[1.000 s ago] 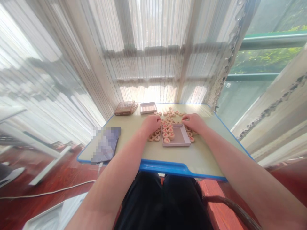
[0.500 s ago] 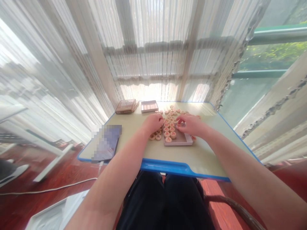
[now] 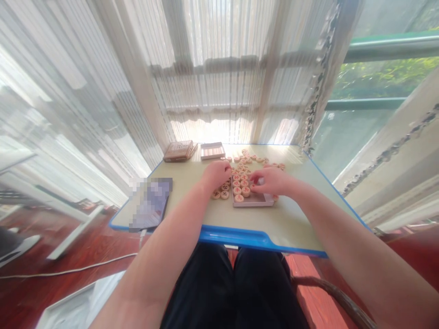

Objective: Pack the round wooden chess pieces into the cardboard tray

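Observation:
A shallow open box lies on the table, with round wooden Chinese chess pieces in rows along its left side. My right hand is over the box's right part. Its thumb and fingers are closed on a Chinese chess piece, mostly hidden, low beside the rows. My left hand is at the box's upper left corner, fingers curled inward; whatever they hold is hidden. Dark-marked pieces lie on the table just below that hand. More loose pieces are scattered beyond the box.
A box lid and a brown flat box sit at the table's far left. On the left, a tablet-like device, partly pixelated, has a white cable. The table has a blue edge. Sheer curtains hang behind.
My right hand has moved slightly down and left with the Chinese chess piece, toward the rows in the box. My left hand stays about where it was. The view has shifted slightly.

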`<state>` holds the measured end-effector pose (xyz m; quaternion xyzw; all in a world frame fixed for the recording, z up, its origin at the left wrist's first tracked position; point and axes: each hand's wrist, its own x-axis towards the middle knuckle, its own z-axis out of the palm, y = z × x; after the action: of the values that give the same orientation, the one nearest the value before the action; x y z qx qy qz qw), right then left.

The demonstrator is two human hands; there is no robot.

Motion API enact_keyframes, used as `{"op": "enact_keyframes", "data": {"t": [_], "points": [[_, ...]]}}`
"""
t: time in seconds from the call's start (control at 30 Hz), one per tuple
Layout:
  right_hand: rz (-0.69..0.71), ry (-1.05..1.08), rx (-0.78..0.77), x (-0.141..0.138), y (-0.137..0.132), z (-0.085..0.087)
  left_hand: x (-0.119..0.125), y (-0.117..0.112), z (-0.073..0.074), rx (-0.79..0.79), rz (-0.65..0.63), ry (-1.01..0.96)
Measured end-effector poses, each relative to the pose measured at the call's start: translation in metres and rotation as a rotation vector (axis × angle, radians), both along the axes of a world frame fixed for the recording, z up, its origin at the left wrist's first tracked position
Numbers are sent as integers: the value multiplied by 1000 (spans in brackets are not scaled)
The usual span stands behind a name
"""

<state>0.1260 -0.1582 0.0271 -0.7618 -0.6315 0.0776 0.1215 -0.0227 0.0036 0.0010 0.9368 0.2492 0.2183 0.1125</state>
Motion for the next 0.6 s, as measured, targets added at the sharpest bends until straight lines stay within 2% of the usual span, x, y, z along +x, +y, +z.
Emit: {"op": "enact_keyframes", "data": {"t": [0.33,0.6], "points": [[66,75,-140,-7,-11,18,0,0,1,-12,9,14],[163,161,-170,-2,-12,14,-1,-3,3,-25,32,15]]}}
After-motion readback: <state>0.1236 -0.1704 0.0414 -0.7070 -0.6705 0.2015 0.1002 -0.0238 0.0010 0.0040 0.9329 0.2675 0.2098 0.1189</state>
